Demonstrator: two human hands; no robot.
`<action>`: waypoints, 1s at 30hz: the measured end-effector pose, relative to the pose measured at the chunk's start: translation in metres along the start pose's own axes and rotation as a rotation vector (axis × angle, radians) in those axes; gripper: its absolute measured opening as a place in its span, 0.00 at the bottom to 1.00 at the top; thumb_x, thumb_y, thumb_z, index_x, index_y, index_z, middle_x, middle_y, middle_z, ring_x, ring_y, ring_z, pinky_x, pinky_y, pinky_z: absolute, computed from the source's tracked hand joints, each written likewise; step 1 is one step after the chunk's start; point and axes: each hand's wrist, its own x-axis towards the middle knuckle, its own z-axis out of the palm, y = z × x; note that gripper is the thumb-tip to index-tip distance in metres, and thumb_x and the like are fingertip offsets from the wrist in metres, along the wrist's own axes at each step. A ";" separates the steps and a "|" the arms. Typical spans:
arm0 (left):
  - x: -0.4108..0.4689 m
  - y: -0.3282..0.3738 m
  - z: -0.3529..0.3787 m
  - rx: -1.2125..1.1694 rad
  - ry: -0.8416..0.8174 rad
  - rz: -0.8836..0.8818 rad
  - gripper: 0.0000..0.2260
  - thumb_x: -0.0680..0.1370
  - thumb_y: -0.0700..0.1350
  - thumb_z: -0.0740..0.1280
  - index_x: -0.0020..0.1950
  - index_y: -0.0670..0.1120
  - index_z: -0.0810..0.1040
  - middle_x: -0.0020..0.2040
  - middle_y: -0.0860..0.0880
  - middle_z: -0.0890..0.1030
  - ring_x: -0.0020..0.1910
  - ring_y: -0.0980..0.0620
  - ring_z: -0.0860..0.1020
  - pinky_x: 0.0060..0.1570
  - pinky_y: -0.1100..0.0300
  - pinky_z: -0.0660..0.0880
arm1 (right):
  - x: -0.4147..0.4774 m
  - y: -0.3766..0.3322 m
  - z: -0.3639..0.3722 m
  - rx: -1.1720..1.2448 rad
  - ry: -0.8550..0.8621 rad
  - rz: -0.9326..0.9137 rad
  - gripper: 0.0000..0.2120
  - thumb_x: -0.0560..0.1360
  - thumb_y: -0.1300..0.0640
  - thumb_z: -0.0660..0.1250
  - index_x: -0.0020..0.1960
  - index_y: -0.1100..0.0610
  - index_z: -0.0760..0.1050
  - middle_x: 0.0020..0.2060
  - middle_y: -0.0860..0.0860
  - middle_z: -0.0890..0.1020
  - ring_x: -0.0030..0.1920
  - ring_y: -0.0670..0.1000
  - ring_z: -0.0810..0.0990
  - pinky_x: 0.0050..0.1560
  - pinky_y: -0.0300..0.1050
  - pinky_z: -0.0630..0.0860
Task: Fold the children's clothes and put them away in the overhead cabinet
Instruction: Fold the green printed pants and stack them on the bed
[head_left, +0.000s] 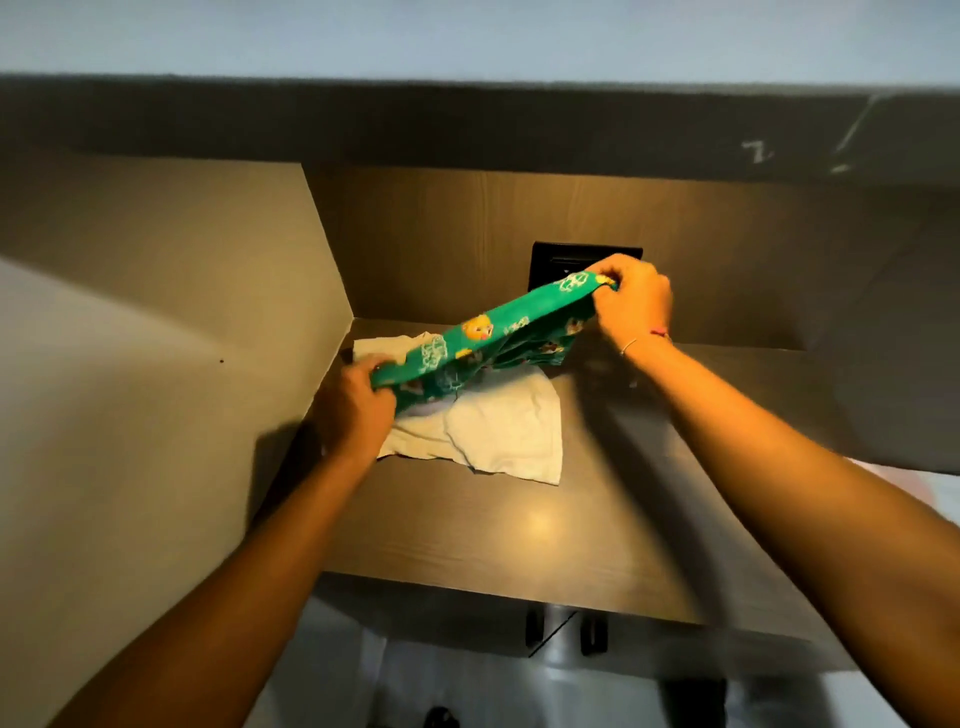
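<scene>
Both hands up: left hand (358, 402) and right hand (631, 306) grip the green garment (483, 338) (cartoon print) above the white cloth (498, 431) on the shelf (519, 525).

White chalk-like mark resembling "Z" or "7" on dark cabinet edge (756, 151), far right; exact character unclear. Green garment (483, 343) carries white printed motifs, possibly lettering, too blurred to read. No other legible text.
</scene>
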 end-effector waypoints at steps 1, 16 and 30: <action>0.013 0.019 -0.006 -0.017 0.029 0.041 0.20 0.72 0.34 0.67 0.59 0.52 0.83 0.53 0.43 0.85 0.50 0.39 0.81 0.47 0.50 0.79 | 0.010 0.001 -0.009 0.041 0.030 0.011 0.14 0.72 0.65 0.63 0.49 0.54 0.84 0.48 0.54 0.86 0.49 0.55 0.83 0.51 0.48 0.78; -0.084 -0.001 0.020 0.084 -0.562 0.581 0.25 0.65 0.29 0.71 0.59 0.47 0.84 0.60 0.43 0.82 0.62 0.42 0.79 0.62 0.47 0.73 | -0.193 0.145 -0.140 -0.447 -0.392 -0.158 0.17 0.68 0.61 0.73 0.52 0.44 0.83 0.47 0.48 0.86 0.44 0.56 0.85 0.43 0.47 0.79; -0.005 -0.002 0.110 0.338 -0.644 0.289 0.24 0.83 0.59 0.44 0.79 0.57 0.55 0.81 0.47 0.53 0.79 0.45 0.49 0.75 0.42 0.47 | -0.153 0.122 -0.010 -0.475 -0.500 0.098 0.29 0.81 0.41 0.51 0.79 0.48 0.51 0.79 0.52 0.53 0.79 0.56 0.49 0.77 0.58 0.47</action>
